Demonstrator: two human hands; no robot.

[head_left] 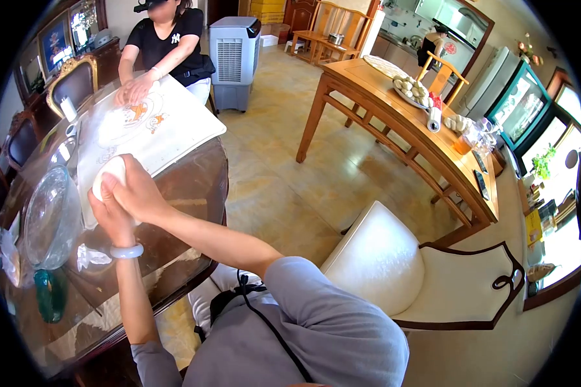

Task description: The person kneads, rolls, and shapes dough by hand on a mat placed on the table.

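Both hands, left hand [113, 218] below and right hand [139, 190] alongside, clasp white dough lump [112, 170] over near part of mat [187, 126]; fingers curled, pressed against lump, apparently sharing soft weight; mat presumably shields counter [203, 184].

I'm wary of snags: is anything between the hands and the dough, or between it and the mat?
Nothing visible. The left hand and right hand grip the dough, and no object shows between it and the mat; the bowl sits aside.
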